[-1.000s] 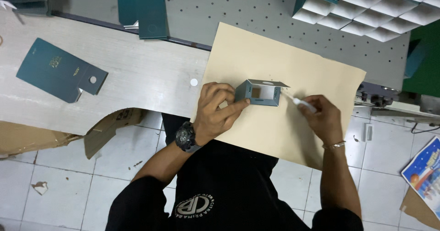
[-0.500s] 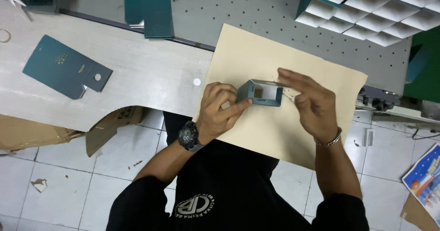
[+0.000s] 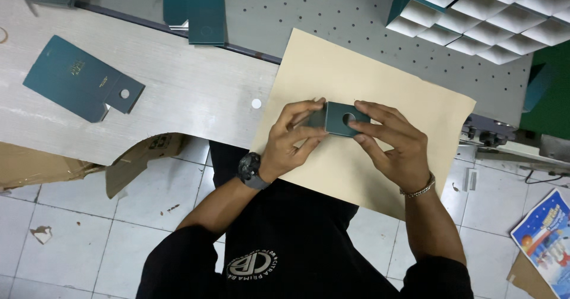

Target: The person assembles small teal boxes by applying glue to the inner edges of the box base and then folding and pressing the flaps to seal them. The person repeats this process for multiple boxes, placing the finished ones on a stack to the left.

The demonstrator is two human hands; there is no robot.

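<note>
Two bare hands are closed on one small dark-teal folded carton (image 3: 339, 119), held just above a tan sheet of board (image 3: 415, 109) that lies on the pale wooden worktable (image 3: 196, 97). The carton is seen as a roughly square panel with a round hole punched near its middle, a second panel being folded back on its left side. It is pinched between the thumb and fingers of the left hand (image 3: 291, 139) along its left edge, while the right hand (image 3: 392, 142) grips its right edge, fingers laid over the upper corner and thumb pressed below. A dark wristwatch (image 3: 252, 170) is worn on the left wrist and a metal bracelet (image 3: 418, 187) on the right.

Left of the hands, a flat unfolded teal carton blank (image 3: 80, 85) with a small round hole is laid on the table. More teal blanks (image 3: 195, 8) are set at the table's far edge. At the upper right, a stack of teal boxes with white insides (image 3: 493, 11) is arranged in a grid. A colourful printed sheet (image 3: 543, 237) lies on the tiled floor at the lower right, and torn brown cardboard (image 3: 53, 165) hangs beneath the table edge.
</note>
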